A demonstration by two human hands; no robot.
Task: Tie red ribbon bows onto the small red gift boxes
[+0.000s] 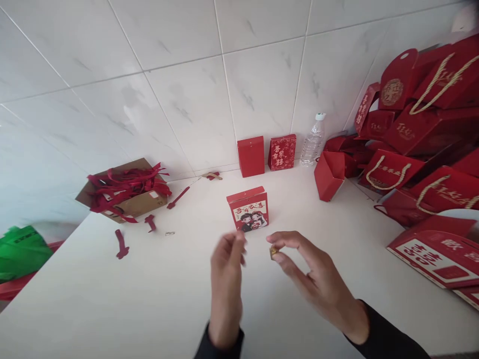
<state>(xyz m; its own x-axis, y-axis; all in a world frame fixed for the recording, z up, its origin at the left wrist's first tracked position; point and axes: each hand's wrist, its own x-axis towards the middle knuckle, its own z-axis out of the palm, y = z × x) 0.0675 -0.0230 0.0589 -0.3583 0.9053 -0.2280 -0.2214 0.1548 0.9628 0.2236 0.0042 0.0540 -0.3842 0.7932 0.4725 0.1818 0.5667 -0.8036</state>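
My right hand (320, 279) pinches a small gold, shiny piece (273, 251) between thumb and fingertip, above the white table; it looks like a wrapped candy. Beside it, my left hand (227, 279) has its thumb pressed to its curled fingers. Those fingers are slightly blurred, and whatever they may hold is hidden. Just beyond both hands stands a small red gift box (249, 209) with a cartoon couple and white lettering on its front. Its top flap looks folded over, and my left fingertips overlap its lower edge in the view.
Two red boxes, one plain (251, 157) and one patterned (283, 153), stand by the tiled wall near a water bottle (313, 139). Many red gift boxes (426, 129) are piled at the right. A cardboard box (138, 207) of red ribbons sits left, with ribbon pieces (120, 244) nearby.
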